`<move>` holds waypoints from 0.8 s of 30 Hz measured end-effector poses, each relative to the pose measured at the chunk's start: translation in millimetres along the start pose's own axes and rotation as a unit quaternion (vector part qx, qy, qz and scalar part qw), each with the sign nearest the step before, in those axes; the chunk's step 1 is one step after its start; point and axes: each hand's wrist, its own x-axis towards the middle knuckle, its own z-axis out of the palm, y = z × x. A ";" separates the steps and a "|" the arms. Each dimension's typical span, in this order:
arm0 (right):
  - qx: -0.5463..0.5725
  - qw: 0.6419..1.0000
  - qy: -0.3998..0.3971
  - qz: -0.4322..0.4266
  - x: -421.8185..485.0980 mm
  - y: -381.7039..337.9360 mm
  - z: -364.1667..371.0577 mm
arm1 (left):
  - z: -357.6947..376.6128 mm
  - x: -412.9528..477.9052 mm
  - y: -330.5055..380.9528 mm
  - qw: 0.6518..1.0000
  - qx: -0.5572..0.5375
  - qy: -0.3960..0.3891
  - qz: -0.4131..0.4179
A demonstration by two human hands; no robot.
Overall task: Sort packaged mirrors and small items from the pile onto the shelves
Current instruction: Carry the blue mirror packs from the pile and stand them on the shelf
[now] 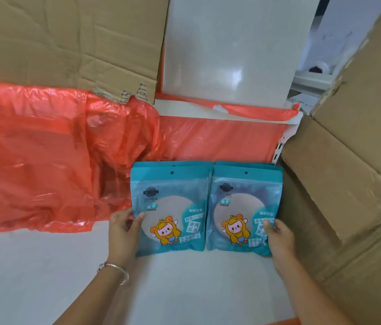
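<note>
We hold two teal packages upright on the white shelf (44,266), side by side with their inner edges touching. Our left hand (124,233) pinches the left mirror package (170,207) at its left edge, thumb on the front face. Our right hand (278,240) pinches the right mirror package (243,207) at its right edge, thumb on the front. A further teal top edge shows behind each package. A red plastic bag (32,156) lies along the shelf's back edge at left. A cardboard box (348,172) stands just beside the right mirror package. A bracelet (117,269) circles our left wrist.

Thin silver bangle (117,270) on bare left wrist
</note>
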 end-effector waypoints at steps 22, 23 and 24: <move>-0.009 0.998 -0.004 -0.055 26.7 2.7 -0.1 | 11.4 7.6 -2.0 0.998 0.026 0.049 0.000; -0.007 0.998 0.001 -0.057 28.1 1.2 1.1 | 10.9 7.7 -2.3 0.998 0.028 0.048 -0.002; -0.006 0.998 0.005 -0.057 29.6 0.7 1.8 | 10.5 7.4 -1.9 0.999 0.029 0.045 -0.002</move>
